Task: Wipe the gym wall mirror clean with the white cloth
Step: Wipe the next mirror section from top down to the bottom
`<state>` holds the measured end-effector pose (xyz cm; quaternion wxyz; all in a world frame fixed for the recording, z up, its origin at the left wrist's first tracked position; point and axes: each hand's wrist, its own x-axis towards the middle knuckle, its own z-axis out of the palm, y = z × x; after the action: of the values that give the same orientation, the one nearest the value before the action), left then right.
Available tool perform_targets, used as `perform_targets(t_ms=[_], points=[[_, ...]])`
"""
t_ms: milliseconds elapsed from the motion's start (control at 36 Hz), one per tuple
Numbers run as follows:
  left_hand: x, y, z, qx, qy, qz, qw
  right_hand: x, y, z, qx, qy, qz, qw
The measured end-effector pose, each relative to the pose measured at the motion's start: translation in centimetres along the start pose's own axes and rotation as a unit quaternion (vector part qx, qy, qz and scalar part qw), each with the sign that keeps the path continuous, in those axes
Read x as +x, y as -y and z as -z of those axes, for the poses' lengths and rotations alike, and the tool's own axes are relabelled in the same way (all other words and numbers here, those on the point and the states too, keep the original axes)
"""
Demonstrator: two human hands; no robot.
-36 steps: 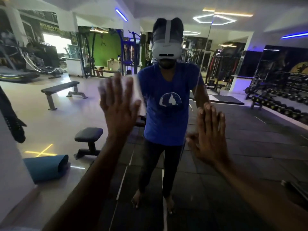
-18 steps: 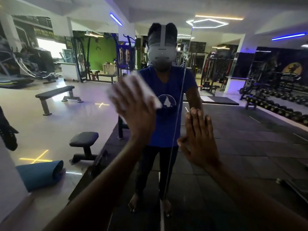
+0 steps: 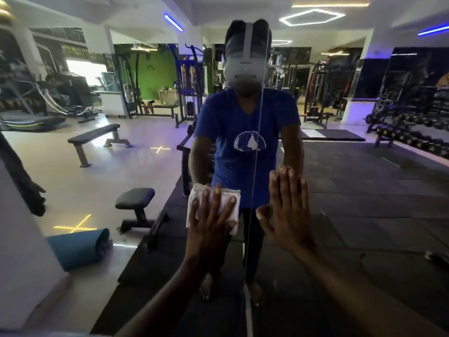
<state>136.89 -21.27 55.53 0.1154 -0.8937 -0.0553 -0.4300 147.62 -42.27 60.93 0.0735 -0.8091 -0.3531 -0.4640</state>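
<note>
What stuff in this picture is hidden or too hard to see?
Head view:
- The white cloth: its middle is covered by the left hand pressing it on the mirror.
- Dirt or streaks on the mirror: the glass is too dim to tell.
- The glass under the right hand: hidden by its flat palm.
- The dumbbell rack: cut off at the right edge.

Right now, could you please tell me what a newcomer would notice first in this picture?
Two flat hands on the mirror in the lower middle: the left hand presses a folded white cloth against the glass, and the right hand rests bare beside it. Behind them stands the reflection of a person in a blue shirt, with benches and weights around.
</note>
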Motion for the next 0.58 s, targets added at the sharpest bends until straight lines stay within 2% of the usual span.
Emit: perform_targets(t_ms=[83, 167, 278, 333, 389, 444, 528, 583], points=[[0.8, -0.4, 1.2, -0.024, 0.006, 0.025, 0.999, -2.1, 0.2, -0.7, -0.002, 0.010, 0.006, 1.000], [4.4, -1.4, 3.8, -0.092, -0.026, 0.065, 0.993, -4.7, 0.7, -1.4, -0.007, 0.016, 0.005, 1.000], [8.5, -3.2, 4.5, -0.122, -0.063, 0.141, 0.980, -6.4, 1.7, -2.2, 0.055, 0.030, -0.024, 0.998], [5.8, -4.1, 2.4, -0.116, -0.039, 0.102, 0.987, -6.6, 2.4, -2.6, 0.035, 0.037, -0.040, 0.998], [0.5, -3.8, -0.5, -0.078, 0.005, 0.027, 0.997, -6.9, 2.7, -3.0, 0.004, 0.025, -0.042, 0.999], [-5.0, -1.5, -2.9, -0.026, 0.039, 0.016, 0.999, -7.4, 2.4, -3.4, 0.003, 0.036, -0.026, 0.999], [-9.1, 3.8, -3.1, -0.004, 0.033, 0.158, 0.987, -9.3, 1.3, -4.1, -0.004, 0.068, 0.008, 0.998], [-8.3, 6.8, -2.6, -0.049, -0.012, 0.336, 0.941, -10.9, 0.9, -5.1, -0.018, 0.075, 0.023, 0.997]])
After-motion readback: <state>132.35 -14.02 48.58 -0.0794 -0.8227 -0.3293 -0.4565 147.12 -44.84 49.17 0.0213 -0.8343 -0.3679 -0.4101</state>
